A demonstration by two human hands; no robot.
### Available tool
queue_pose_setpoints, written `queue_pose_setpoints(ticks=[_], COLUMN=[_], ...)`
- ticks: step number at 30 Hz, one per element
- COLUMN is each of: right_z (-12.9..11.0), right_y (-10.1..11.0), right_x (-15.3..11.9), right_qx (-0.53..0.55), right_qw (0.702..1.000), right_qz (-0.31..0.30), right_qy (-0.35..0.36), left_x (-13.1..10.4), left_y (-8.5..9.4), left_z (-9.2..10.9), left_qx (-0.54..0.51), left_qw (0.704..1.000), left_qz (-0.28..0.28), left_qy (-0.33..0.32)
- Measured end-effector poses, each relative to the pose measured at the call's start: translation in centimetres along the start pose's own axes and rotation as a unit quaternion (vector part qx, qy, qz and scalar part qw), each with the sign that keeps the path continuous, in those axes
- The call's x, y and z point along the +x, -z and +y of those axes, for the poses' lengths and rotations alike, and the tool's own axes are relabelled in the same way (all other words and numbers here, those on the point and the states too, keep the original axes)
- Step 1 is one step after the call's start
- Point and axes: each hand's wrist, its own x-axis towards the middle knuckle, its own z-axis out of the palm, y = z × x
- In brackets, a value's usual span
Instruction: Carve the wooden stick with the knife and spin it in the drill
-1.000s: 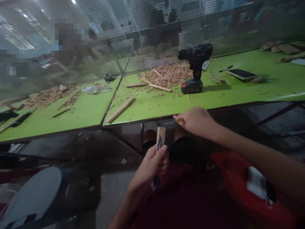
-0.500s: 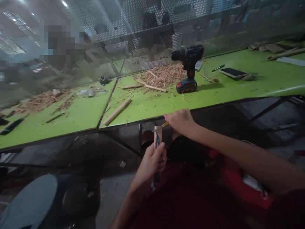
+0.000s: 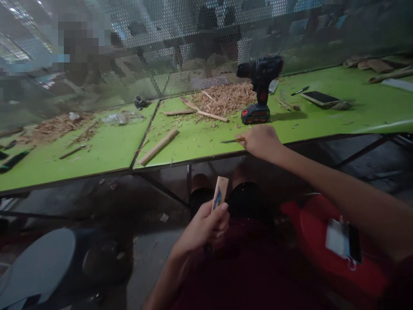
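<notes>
My left hand is closed round the lower part of a flat wooden piece with a blue-green mark, held upright below the table edge. My right hand grips the handle of a small knife, its blade pointing left over the front edge of the green table. Knife and wooden piece are apart. Behind my right hand a black and red cordless drill stands upright on its battery. A round wooden stick lies on the table to the left.
Wood shavings lie against the perforated metal screen. A phone and a pen rest at the right. Below are a red stool bearing small items and a grey stool.
My right hand has moved up and to the right with the knife, away from the wooden piece. The wooden piece now tilts slightly right in my left hand.
</notes>
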Motion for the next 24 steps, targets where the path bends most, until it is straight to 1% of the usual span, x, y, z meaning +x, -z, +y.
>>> queue_pose_setpoints(ticks=[2, 4, 5, 7, 10, 13, 15, 19, 21, 24], right_z=[-0.6, -1.5, -2.0, -2.5, -2.7, -2.4, -2.3, -2.0, -1.9, -1.6], right_y=[0.5, 0.8, 0.8, 1.0, 1.3, 1.5, 1.5, 1.3, 1.4, 1.9], right_x=[-1.5, -3.1, -3.7, -4.4, -4.7, -4.4, -4.3, -4.2, -4.2, -4.2], right_qx=[-0.004, -0.005, -0.004, -0.006, -0.018, -0.024, -0.025, -0.038, -0.043, -0.044], right_qw=[0.997, 0.987, 0.983, 0.978, 0.978, 0.978, 0.978, 0.980, 0.977, 0.973], right_qz=[-0.037, -0.069, -0.076, -0.069, -0.053, -0.053, -0.054, -0.045, -0.040, -0.052], right_qy=[0.069, 0.143, 0.170, 0.197, 0.203, 0.202, 0.202, 0.192, 0.203, 0.221], left_x=[0.5, 0.8, 0.9, 1.0, 0.9, 0.7, 0.7, 0.6, 0.6, 0.6], left_y=[0.4, 0.7, 0.7, 0.5, 0.3, 0.4, 0.4, 0.2, 0.0, -0.1], left_z=[0.3, 0.4, 0.4, 0.4, 0.3, 0.2, 0.1, 0.2, 0.2, 0.1], left_qx=[0.017, 0.036, 0.040, 0.041, 0.032, 0.022, 0.018, 0.014, 0.014, 0.017], left_qw=[1.000, 0.999, 0.999, 0.999, 0.999, 1.000, 1.000, 1.000, 1.000, 1.000], left_qz=[-0.003, -0.014, -0.017, -0.013, 0.003, -0.002, -0.004, 0.011, 0.019, 0.016], left_qy=[0.001, 0.003, 0.003, 0.004, 0.008, 0.007, 0.004, 0.011, 0.017, 0.020])
